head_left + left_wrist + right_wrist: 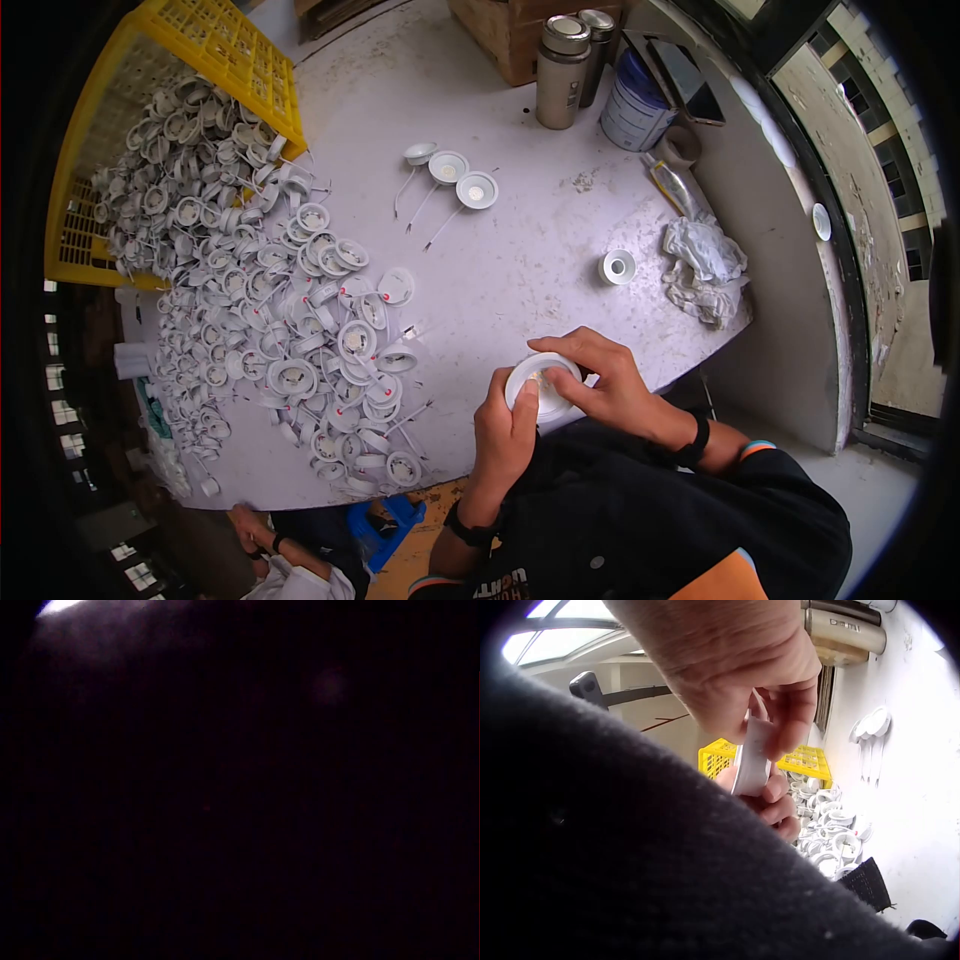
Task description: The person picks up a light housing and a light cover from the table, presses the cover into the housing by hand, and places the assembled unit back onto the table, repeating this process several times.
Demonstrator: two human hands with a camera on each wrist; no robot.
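Observation:
Both hands hold one round white downlight housing (548, 402) close to the body at the table's near edge. My left hand (503, 440) grips its left side, the thumb reaching over the rim into the dish. On the other side my right hand (612, 385) has its thumb inside the dish and its fingers around the far rim. In the right wrist view the housing (754, 761) appears edge-on, between the right hand (739, 667) above and the left hand's fingers (780, 810) below. The left wrist view is almost wholly dark.
A large heap of similar downlights (290, 375) spills from a tipped yellow crate (285, 75) at left. Several with cables (448, 168) lie mid-table. A small white cup-shaped part (618, 267), crumpled plastic (705, 255), flasks (562, 75) and a bucket (635, 105) stand right. Another person's hands (250, 530) show bottom left.

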